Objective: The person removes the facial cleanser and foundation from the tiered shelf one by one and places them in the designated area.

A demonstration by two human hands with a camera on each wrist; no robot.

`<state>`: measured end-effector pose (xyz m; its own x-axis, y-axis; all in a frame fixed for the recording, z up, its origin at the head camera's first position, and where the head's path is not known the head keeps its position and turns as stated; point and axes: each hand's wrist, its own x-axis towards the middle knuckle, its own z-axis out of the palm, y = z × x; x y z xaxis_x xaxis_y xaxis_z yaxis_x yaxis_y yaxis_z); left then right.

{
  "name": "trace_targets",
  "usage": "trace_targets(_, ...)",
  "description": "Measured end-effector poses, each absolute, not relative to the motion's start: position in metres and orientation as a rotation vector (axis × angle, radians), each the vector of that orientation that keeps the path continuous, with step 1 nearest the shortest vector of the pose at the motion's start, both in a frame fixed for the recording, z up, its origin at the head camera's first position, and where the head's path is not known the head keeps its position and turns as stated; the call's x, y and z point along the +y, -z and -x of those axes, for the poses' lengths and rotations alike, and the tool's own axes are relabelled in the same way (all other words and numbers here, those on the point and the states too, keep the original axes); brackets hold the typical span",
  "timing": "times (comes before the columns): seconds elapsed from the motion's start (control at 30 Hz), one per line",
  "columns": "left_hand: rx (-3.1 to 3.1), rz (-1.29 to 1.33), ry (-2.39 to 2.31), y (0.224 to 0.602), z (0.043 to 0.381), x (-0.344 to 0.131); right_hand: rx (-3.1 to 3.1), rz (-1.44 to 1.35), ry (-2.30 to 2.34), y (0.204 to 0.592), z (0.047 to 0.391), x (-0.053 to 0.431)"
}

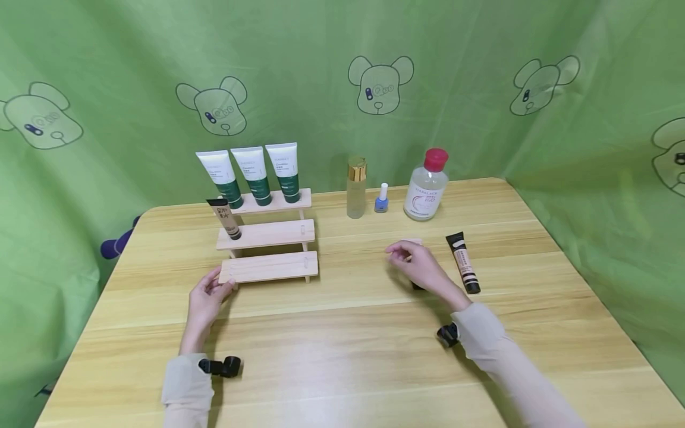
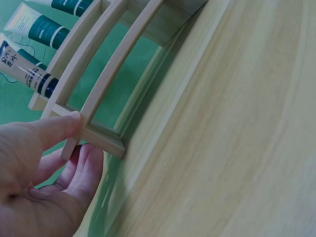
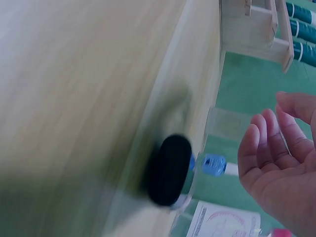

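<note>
My left hand [image 1: 206, 302] grips the left end of the lowest tier of a three-tier wooden rack [image 1: 270, 267]. In the left wrist view the thumb lies on the tier's end and the fingers curl beneath it. A beige tube [image 1: 227, 221] with a black end stands on the middle tier, leaning left. Three white-and-green tubes [image 1: 251, 172] line the top tier. On the right, my right hand [image 1: 424, 268] hovers with loosely bent fingers, holding nothing. Below it lies a black-ended item [image 3: 170, 170], mostly hidden by the hand in the head view.
Another beige-and-black tube [image 1: 464, 263] lies right of my right hand. Along the back stand a gold-capped bottle [image 1: 355, 193], a small blue nail polish bottle [image 1: 382, 204] and a large clear bottle [image 1: 425, 193] with a red cap. A green curtain [image 1: 305, 71] borders the wooden table [image 1: 332, 356].
</note>
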<state>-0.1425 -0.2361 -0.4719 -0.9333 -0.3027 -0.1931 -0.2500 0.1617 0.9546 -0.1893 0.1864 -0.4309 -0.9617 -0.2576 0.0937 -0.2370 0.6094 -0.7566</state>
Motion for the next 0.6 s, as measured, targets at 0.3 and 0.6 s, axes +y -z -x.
trace_targets(0.3,-2.328,-0.543,1.947,0.471,0.141,-0.236,2.765,0.519,1.368,0.427,0.193,0.159)
trace_targets(0.6,-2.372,-0.562,1.930,0.471,0.142,-0.237,2.752,0.607,1.363,0.425,0.201,0.133)
